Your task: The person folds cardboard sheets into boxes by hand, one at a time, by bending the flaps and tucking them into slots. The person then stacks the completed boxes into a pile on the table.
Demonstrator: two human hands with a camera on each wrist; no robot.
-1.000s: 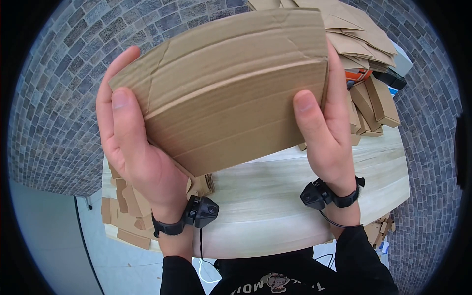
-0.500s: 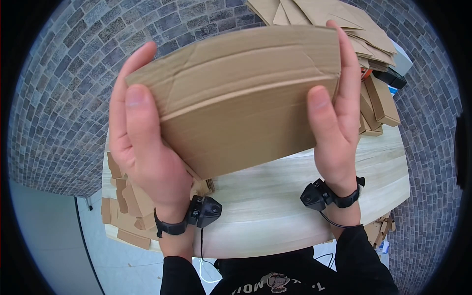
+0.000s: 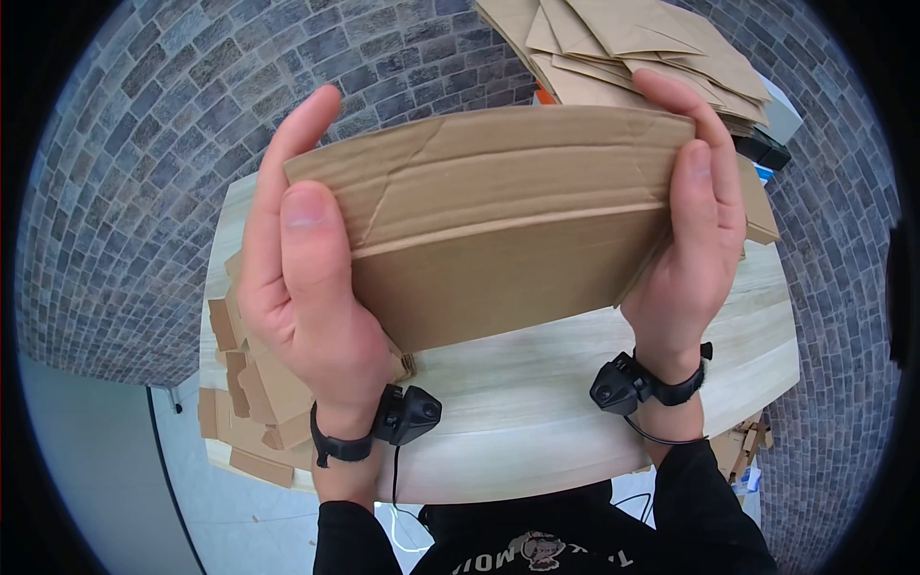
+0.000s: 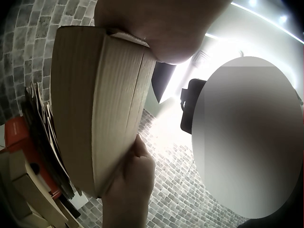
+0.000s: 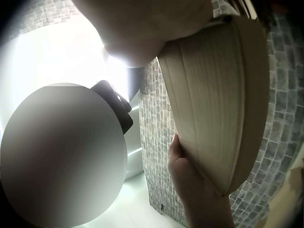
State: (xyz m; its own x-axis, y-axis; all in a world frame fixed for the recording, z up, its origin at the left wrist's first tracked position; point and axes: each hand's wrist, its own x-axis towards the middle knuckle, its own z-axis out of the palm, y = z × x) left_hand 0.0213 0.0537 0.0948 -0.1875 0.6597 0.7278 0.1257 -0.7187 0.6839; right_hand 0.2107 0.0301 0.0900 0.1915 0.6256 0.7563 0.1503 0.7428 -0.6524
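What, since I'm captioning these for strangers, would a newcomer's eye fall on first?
Probably the cardboard box, held up over the pale table between the left grip and right grip, mid-frame in the head view. Next might come the flat cardboard sheets stacked at the far right, then the grey brick-patterned wall behind.

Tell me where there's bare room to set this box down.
Bare: the pale wood-grain table between the two black wrist cameras, and rightward to its edge. Crowded: left, with brown cardboard pieces; far right, by stacked flat brown cardboard sheets. Hidden: behind the brown cardboard box.
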